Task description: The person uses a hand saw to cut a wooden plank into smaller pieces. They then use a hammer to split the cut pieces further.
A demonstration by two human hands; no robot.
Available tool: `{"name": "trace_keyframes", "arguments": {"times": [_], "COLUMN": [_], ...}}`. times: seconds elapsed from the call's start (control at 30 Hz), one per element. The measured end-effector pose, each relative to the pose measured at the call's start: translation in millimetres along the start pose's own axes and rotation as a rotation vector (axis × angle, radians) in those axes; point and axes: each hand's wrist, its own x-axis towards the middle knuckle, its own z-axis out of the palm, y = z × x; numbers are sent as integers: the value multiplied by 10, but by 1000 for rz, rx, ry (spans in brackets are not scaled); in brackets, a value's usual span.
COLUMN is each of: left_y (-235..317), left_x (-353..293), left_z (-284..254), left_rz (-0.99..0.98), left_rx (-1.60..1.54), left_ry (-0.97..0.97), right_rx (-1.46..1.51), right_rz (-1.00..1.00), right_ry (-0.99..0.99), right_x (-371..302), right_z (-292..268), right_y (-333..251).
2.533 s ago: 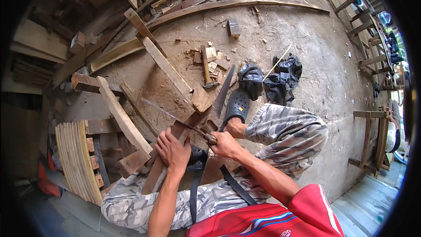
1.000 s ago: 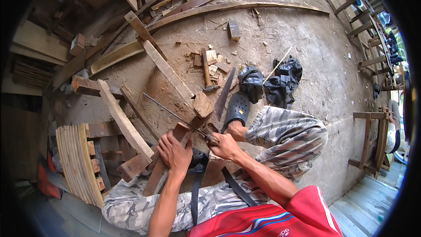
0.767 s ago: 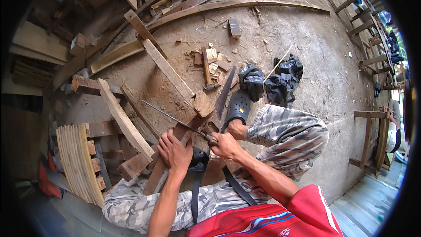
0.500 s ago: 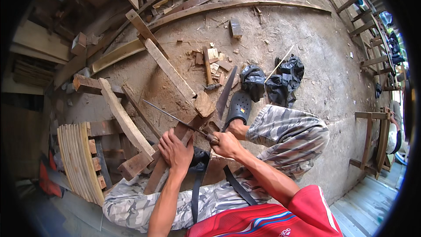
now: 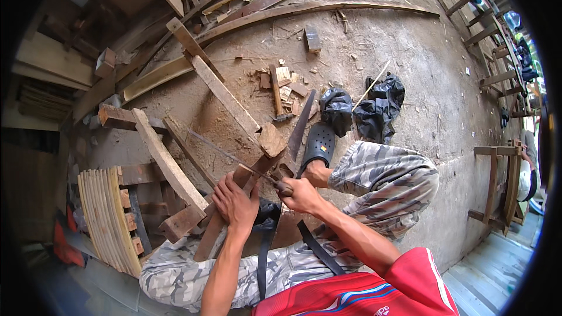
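My right hand is closed round the handle of a long, thin-bladed hand tool. Whether it is a saw or a file, I cannot tell. Its blade crosses a reddish-brown wooden board slanting up from my lap toward a square-ended timber block. With fingers bent over the board's left side, my left hand presses on and grips it just below the blade. Part of the board is hidden under that hand. Beside my shoe stands a dark, tapering saw blade, its lower end hidden.
A hammer lies among small wood offcuts. Black plastic bags sit beyond my foot. Curved timber and stacked slats are at my left. Long planks lie at the back; wooden frames stand along the right.
My right hand and the tool have shifted very slightly down and left; the blade now looks a little blurred. My left hand stays on the board.
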Motion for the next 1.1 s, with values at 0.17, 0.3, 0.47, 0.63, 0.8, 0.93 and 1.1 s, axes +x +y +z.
{"name": "trace_keyframes", "arguments": {"times": [0.17, 0.3, 0.47, 0.63, 0.8, 0.93, 1.1], "left_y": [-17, -1, -24, 11, 21, 11, 0], "left_x": [-5, -12, -27, -11, 26, 5, 9], "left_z": [-4, -34, -21, -5, -52, -40, -15], "left_rz": [-14, -2, 31, -4, 55, -32, -26], "left_rx": [-12, -28, 32, 36, 29, 23, -11], "left_ry": [-16, -15, 47, 5, 39, -47, -46], "right_rx": [22, -38, 131, -31, 139, -15, 22], "right_rz": [-27, 44, -25, 114, -41, 18, 41], "right_ry": [52, -5, 89, -53, 34, -35, -78], "right_x": [68, 44, 32, 54, 39, 50, 33], "right_z": [1, 36, -5, -10, -24, -9, -49], "right_y": [12, 66, -100, -37, -15, 27, -19]}}
